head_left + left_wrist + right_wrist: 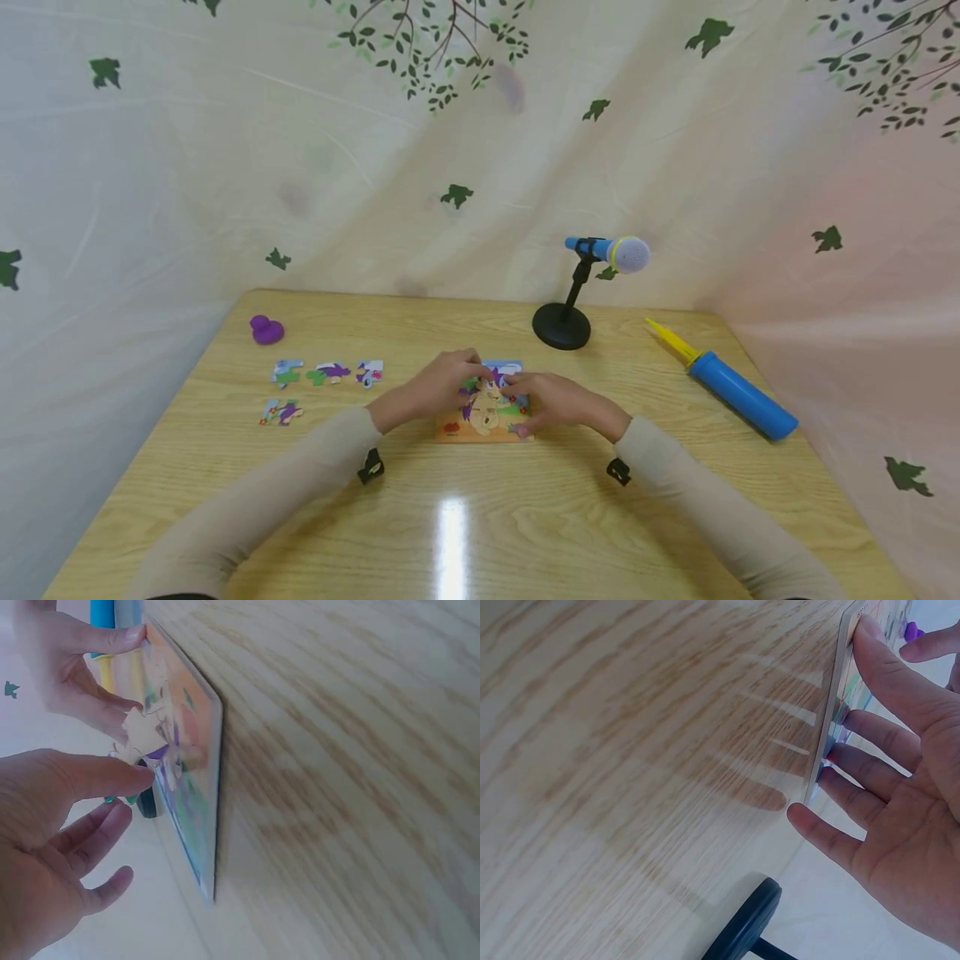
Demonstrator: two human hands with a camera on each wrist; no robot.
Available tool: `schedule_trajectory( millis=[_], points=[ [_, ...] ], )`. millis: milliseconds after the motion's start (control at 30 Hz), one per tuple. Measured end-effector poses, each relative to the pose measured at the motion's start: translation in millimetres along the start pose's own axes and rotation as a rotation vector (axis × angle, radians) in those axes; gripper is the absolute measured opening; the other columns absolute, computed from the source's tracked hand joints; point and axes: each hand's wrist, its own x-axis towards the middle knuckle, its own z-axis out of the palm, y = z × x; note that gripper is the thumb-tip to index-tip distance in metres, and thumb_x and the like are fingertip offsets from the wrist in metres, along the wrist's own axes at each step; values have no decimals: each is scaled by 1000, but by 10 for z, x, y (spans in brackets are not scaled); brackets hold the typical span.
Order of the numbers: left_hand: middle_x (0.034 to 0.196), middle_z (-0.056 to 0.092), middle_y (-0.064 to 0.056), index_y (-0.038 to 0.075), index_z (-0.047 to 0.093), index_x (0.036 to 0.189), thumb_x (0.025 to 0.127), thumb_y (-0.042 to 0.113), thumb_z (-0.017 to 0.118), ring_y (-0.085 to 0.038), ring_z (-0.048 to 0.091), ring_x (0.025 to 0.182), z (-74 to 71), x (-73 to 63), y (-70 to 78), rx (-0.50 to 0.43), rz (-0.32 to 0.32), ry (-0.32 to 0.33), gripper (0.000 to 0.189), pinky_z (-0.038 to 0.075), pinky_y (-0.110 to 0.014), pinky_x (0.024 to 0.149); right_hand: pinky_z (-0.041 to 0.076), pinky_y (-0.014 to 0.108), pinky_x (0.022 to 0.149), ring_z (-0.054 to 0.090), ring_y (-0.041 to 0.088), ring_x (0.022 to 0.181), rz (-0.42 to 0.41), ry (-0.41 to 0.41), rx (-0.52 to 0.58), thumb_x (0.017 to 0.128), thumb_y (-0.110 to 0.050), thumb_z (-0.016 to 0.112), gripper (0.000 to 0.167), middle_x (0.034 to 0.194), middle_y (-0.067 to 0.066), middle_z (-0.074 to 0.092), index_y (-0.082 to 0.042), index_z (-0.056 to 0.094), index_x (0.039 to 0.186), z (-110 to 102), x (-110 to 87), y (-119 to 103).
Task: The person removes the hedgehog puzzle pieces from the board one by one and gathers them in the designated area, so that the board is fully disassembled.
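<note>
A jigsaw puzzle board (483, 435) with a cartoon picture and an orange lower edge lies flat on the wooden table, both hands over it. My left hand (437, 385) pinches a cream and purple puzzle piece (142, 733) between thumb and fingers, tilted just above the board's surface. From the other side, my right hand (558, 398) rests its thumb on the board's near edge; its spread fingers (862, 761) touch the board's right side. Loose puzzle pieces lie left of the board, among them one with purple (333, 372) and one with flowers (281, 412).
A purple knob-shaped object (267, 330) sits at the back left. Behind the board, a blue toy microphone (628, 254) is clipped to a stand with a round black base (561, 326). A blue hand pump (742, 396) with a yellow nozzle lies at the right.
</note>
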Motion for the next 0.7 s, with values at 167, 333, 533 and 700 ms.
schedule_trajectory(
  millis=[167,333,533,700],
  points=[
    [104,67,-11,5,75,114,86,1,78,-24,68,94,45,6,-67,23,44,55,29,59,-36,87,38,57,116,41,43,145,-4,4,-2,86,-35,80,72,157,22,44,0,55,144,-3,-8,-10],
    [102,70,-8,9,77,111,84,7,82,-24,68,93,91,2,-105,121,81,106,27,56,-47,95,38,57,116,41,44,145,-4,5,-4,86,-35,80,72,157,23,44,0,55,144,2,-10,-13],
    [106,71,-8,10,78,111,84,12,83,-25,67,101,100,-10,-97,216,96,131,28,50,-53,102,38,57,117,41,43,145,5,1,-8,86,-35,80,72,157,22,44,0,55,144,-2,-10,-19],
    [107,71,-7,12,78,113,84,13,82,-25,67,103,89,-17,-103,254,98,145,29,49,-53,103,37,56,117,41,43,146,12,-2,-12,87,-35,80,72,157,22,43,-1,55,144,-3,-10,-15]
  ],
)
